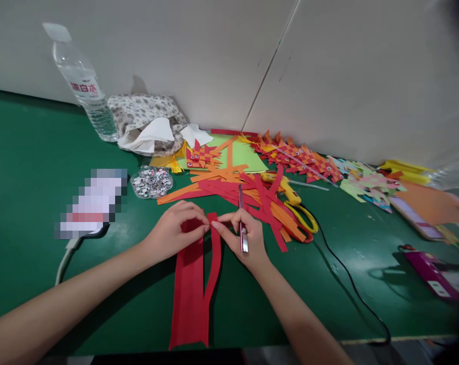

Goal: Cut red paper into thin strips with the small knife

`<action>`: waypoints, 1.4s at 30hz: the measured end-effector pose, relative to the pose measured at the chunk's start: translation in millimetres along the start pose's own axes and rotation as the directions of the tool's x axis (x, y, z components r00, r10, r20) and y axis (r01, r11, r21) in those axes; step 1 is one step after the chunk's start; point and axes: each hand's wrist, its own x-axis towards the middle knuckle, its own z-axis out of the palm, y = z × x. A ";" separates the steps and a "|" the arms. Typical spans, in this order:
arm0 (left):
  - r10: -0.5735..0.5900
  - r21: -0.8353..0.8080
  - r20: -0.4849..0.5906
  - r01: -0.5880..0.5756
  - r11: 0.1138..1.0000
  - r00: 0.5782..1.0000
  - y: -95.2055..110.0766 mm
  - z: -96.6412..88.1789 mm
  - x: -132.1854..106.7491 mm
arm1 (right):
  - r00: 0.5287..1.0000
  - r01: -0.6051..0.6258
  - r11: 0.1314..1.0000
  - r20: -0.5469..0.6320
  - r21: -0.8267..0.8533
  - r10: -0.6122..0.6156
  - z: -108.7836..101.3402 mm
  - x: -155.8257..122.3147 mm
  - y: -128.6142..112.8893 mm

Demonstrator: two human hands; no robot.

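On the green table [31, 152], near its front edge, a red paper sheet [189, 294] lies flat with a narrow strip [215, 263] split off along its right side. The left hand [174, 230] pinches the sheet's top edge; the right hand [248, 238] pinches the strip's top while gripping a slim pen-shaped tool [240, 200]. Just beyond lies a heap of red and orange strips [259, 197]

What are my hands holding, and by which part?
The left hand pinches the top edge of the red paper; the right hand pinches the top of its cut strip and grips a pen-shaped tool mid-shaft.
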 end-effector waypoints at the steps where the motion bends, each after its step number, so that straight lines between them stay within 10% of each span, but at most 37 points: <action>1: 0.002 0.000 -0.003 -0.002 1.000 1.000 0.4 -0.3 -0.1 | 1.000 -0.016 1.000 0.000 0.023 0.016 0.1 0.3 -0.2; 11: 0.003 0.030 -0.082 -0.001 1.000 0.997 -2.6 -4.7 -0.5 | 0.974 -0.147 0.948 -0.123 0.281 0.188 -6.6 5.4 5.6; 17: -0.181 0.066 -0.147 0.192 0.979 0.972 -7.9 -15.5 1.8 | 0.944 -0.177 0.931 -0.212 0.319 0.252 -8.1 7.0 10.3; 24: -0.364 0.114 0.013 0.360 0.926 0.931 -6.4 -19.1 -0.4 | 0.874 -0.130 0.948 -0.417 0.291 0.248 -14.2 12.2 21.2; 28: -0.316 0.346 0.106 0.263 0.901 0.943 -0.6 -14.9 -2.3 | 0.848 -0.150 0.933 -0.443 0.326 0.291 -16.6 13.4 23.1; 35: -0.133 0.389 0.189 0.050 0.920 0.973 0.9 -9.4 -5.1 | 0.874 -0.216 0.922 -0.358 0.321 0.329 -12.5 14.2 17.8; 42: -0.075 0.353 0.203 -0.002 0.936 0.976 -2.0 -8.3 -6.1 | 0.987 -0.122 0.961 0.074 -0.250 0.145 -9.7 8.3 8.8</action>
